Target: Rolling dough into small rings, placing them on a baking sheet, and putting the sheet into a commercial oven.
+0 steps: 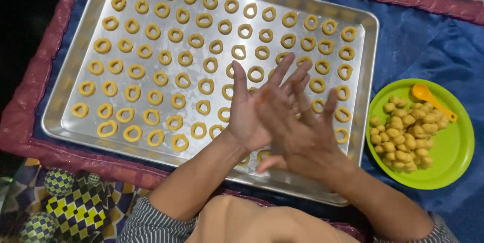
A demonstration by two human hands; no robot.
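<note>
Knee/lap: closest to cam, bottom centre, striped sleeves (151,220) either side; patterned cloth at far left.
Tray (65,117): big metal sheet on blue cloth (418,46), rows of yellow dough rings (133,133) laid apart, none touching; near-right corner looks thinner, part hidden by hands.
L hand (245,114): palm up-ish, fingers straight + close together, under the R.
R hand (302,132): laid flat across L, fingers slightly spread, palms pressed together over tray's near-right part.
Dough piece: can't see it; judged to be between the palms, being rolled.
Tip: judged best w/ light even pressure, palms flat, so the rope stays same thickness as other rings.
Plate (454,157): green, right of tray, pile of dough lumps (403,137) + orange spoon (428,97).
</note>
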